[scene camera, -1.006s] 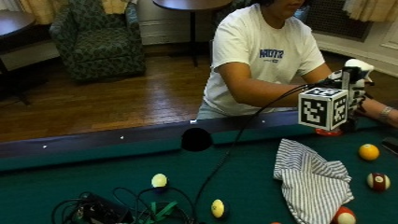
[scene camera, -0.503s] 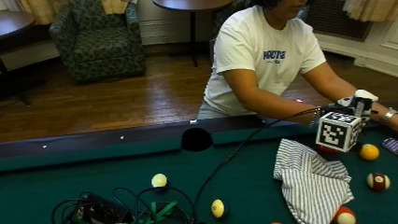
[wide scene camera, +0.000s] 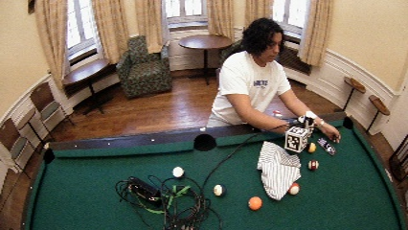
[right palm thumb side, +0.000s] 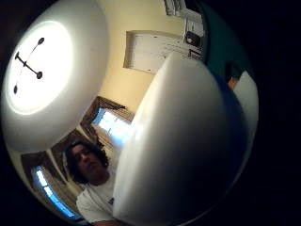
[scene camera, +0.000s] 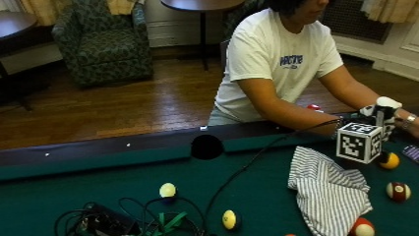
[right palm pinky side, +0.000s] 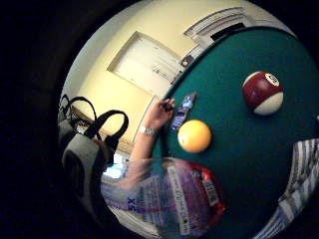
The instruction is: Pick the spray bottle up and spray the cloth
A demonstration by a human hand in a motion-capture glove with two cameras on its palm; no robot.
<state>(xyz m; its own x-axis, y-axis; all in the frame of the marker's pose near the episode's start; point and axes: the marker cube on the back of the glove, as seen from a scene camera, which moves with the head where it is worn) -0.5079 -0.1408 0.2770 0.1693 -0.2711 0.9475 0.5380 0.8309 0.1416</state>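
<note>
The clear plastic spray bottle with a white trigger head [scene camera: 387,104] stands at the far edge of the green felt tabletop [scene camera: 98,191], just beyond the crumpled grey-and-white striped cloth [scene camera: 327,189]. The gloved right hand [scene camera: 376,118] is at the bottle; the little-finger-side palm view is filled with its labelled body [right palm pinky side: 164,201], and the thumb-side view with its white head [right palm thumb side: 183,141], so the palm is close against it. Whether the fingers have curled round the bottle I cannot tell.

To do this step well, the fingers should probably wrap the neck under the head, leaving one free for the trigger. Lifting straight up would avoid the yellow billiard ball [scene camera: 390,160] just beside the cloth, and then the nozzle can be turned towards the cloth.
</note>
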